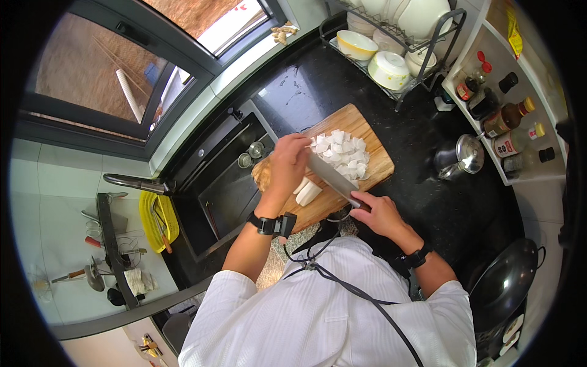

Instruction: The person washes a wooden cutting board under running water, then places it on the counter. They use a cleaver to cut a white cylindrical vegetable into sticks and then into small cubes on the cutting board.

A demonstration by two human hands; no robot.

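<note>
My right hand (379,216) grips the dark handle of a kitchen knife with a broad metal blade (334,175). The blade lies across the wooden cutting board (379,153), beside a pile of thin, white, chopped vegetable pieces (340,149). At the blade's far end is my left hand (290,161), fingers bent and close together. Whether those fingers press the blade or hold a piece is hidden. Thick white vegetable chunks (309,194) lie on the near side of the blade, partly behind my left wrist.
Left of the board is a black sink (229,202) with small glass jars (250,156), a faucet (137,182) and a yellow basket (158,220). A dish rack (390,55) stands behind. Rightward are a metal pot (468,153), shelved bottles (506,120) and a wok (504,284). Black cables (355,289) hang before me.
</note>
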